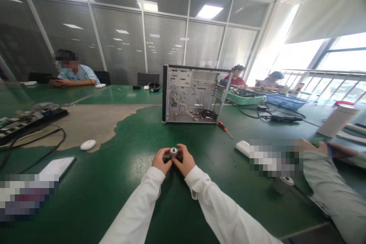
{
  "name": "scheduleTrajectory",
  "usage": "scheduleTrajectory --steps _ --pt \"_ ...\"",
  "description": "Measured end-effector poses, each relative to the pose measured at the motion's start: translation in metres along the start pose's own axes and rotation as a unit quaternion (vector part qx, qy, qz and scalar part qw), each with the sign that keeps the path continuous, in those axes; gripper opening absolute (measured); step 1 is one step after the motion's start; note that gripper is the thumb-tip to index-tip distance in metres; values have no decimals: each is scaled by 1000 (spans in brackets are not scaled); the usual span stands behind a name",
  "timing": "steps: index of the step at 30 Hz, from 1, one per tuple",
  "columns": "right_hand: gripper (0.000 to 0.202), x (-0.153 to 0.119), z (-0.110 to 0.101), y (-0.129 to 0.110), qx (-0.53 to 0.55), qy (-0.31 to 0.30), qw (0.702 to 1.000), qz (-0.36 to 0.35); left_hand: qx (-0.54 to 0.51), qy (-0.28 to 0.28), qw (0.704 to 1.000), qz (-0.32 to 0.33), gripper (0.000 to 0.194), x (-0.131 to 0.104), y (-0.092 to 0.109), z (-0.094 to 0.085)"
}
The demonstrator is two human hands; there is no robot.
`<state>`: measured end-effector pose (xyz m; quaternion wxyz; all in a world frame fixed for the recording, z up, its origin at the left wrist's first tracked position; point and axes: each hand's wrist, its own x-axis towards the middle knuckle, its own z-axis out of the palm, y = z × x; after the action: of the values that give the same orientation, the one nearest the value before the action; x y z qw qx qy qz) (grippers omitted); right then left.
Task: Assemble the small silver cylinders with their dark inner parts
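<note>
A small silver metal cylinder (pixel 173 153) with a hole in its top stands upright between my two hands, low over the green table (pixel 137 137). My left hand (pixel 161 161) grips it from the left with curled fingers. From the right, my right hand (pixel 184 160) holds the same cylinder between thumb and fingers. Beyond my hands stands an open computer case (pixel 194 93) with loose wires inside. An orange-handled screwdriver (pixel 225 129) lies by the case's lower right corner.
Power strips and cables (pixel 31 120) lie at the left, near a white round object (pixel 88 145). A green basket (pixel 246 99) and a blue basket (pixel 286 101) stand at the back right. Another person's sleeved arm (pixel 328 190) reaches in at the right. More people sit farther back.
</note>
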<state>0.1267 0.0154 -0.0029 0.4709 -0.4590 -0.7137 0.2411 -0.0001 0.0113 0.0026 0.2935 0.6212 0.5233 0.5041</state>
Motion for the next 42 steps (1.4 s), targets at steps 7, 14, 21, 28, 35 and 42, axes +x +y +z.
scheduleTrajectory --steps 7,14,21,28,35,42 --pt "49 -3 1 2 -47 7 999 -2 -19 -19 1000 10 37 -3 0 -4" --pt "49 -6 3 0 5 0 1000 -5 -62 -13 998 -3 35 -5 2 -3" --pt "47 -6 1 -9 47 -5 998 -31 -53 25 998 -14 31 -4 9 -4" --pt "31 -2 -12 -19 27 40 994 -96 -45 -10 999 19 27 -5 22 -4" --pt "15 0 -16 -21 18 55 993 -100 -38 -16 998 38 24 -6 29 -4" --pt "14 8 -26 -8 -15 92 991 -95 0 -3 999 39 28 -4 18 -2"
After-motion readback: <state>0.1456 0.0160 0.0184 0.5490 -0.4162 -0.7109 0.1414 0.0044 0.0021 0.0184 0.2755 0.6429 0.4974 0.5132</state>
